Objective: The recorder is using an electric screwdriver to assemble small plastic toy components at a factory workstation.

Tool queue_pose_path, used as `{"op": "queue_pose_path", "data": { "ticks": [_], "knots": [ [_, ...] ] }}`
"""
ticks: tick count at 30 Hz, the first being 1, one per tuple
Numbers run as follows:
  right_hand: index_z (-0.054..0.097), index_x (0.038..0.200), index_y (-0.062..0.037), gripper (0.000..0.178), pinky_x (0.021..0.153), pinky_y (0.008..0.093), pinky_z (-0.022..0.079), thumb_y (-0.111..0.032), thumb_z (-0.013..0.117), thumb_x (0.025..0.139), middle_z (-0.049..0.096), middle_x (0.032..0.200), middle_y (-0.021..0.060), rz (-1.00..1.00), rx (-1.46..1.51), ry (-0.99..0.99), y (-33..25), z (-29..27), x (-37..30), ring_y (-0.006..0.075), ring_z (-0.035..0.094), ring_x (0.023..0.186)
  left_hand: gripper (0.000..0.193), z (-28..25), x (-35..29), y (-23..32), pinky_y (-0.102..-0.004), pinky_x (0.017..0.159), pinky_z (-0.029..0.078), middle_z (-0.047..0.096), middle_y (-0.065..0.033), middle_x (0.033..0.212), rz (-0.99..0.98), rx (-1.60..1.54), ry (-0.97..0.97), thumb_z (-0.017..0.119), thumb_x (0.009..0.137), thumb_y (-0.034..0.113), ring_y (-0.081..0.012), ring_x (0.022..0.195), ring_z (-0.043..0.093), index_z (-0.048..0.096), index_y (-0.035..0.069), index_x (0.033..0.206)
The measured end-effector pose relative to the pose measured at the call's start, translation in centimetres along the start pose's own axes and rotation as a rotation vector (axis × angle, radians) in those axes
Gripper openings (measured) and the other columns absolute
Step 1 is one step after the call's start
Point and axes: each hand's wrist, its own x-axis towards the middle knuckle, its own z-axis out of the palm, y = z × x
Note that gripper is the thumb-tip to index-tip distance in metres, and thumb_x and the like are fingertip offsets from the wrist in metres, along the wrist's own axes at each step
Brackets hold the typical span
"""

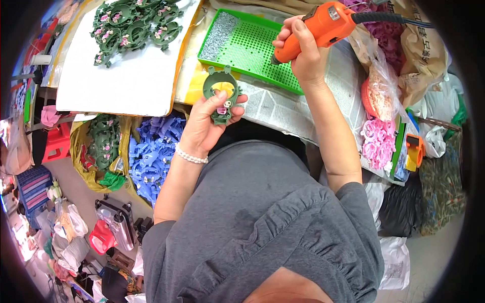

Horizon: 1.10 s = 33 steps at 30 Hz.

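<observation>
My left hand (206, 118) is closed on a dark green plastic part (212, 83) with a large ring-shaped opening. Small pink and white pieces sit near the part's lower end, beside my thumb. Wrapped round an orange electric screwdriver (323, 30), my right hand (307, 55) holds it tilted, its tip pointing down and left over a bright green perforated tray (275, 83). A heap of small silvery screws (221, 31) fills the tray's left end. The screwdriver's tip is apart from the green part.
More green parts (134, 30) are piled on a white board (118, 86) at the far left. Sacks below hold green parts (104, 141) and blue parts (154, 151). On the right are pink parts (378, 141), a red basket (373, 98) and the screwdriver's black cable (379, 18).
</observation>
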Motion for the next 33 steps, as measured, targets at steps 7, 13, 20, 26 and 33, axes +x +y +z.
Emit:
{"op": "queue_pose_path", "data": {
  "ticks": [7,13,20,26,33],
  "knots": [
    [0.051,0.095,0.0018,0.047,0.055,0.0311,0.048,-0.043,0.061,0.083,0.054,0.072,0.0092,-0.043,-0.022,-0.083,0.0,-1.4,-1.7,0.0170,0.054,0.059,0.026,-1.6,0.4,-0.8,-0.0365,0.070,0.054,0.058,-0.0234,0.110,-0.107,-0.176,-0.146,0.055,0.086,0.019,-0.0277,0.085,0.063,0.050,0.008,0.110],
    [0.051,0.094,0.0019,0.052,0.055,0.0319,0.048,-0.047,0.062,0.080,0.054,0.072,0.0098,-0.036,0.011,-0.063,-0.2,-1.6,-2.6,0.0185,0.054,0.059,0.035,0.0,0.9,-0.7,-0.0348,0.083,0.049,0.055,-0.0249,0.115,-0.024,0.019,-0.085,0.057,0.084,0.008,-0.0282,0.092,0.060,0.049,0.008,0.118],
    [0.052,0.093,0.0006,0.052,0.056,0.0310,0.048,-0.047,0.065,0.078,0.054,0.073,0.0091,0.000,0.020,-0.062,0.8,-1.3,-2.6,0.0173,0.054,0.060,0.040,0.2,2.2,-0.6,-0.0335,0.083,0.049,0.060,-0.0164,0.109,-0.023,0.126,-0.169,0.066,0.083,0.015,-0.0220,0.095,0.061,0.049,0.004,0.117],
    [0.051,0.093,0.0007,0.053,0.055,0.0297,0.048,-0.048,0.066,0.078,0.054,0.072,0.0086,-0.002,0.014,-0.078,1.2,-1.3,-2.7,0.0167,0.054,0.060,0.047,0.6,2.1,-0.3,-0.0316,0.076,0.052,0.061,-0.0192,0.109,-0.067,0.064,-0.150,0.071,0.076,0.006,-0.0230,0.090,0.064,0.049,0.005,0.118],
    [0.051,0.092,0.0011,0.053,0.054,0.0295,0.048,-0.048,0.066,0.078,0.054,0.072,0.0086,-0.004,0.093,-0.108,1.7,-1.1,-2.6,0.0165,0.054,0.059,0.059,0.3,2.2,-0.4,-0.0305,0.075,0.053,0.060,-0.0210,0.108,-0.054,0.110,-0.083,0.070,0.071,-0.004,-0.0245,0.091,0.064,0.045,0.008,0.123]
  ]
}}
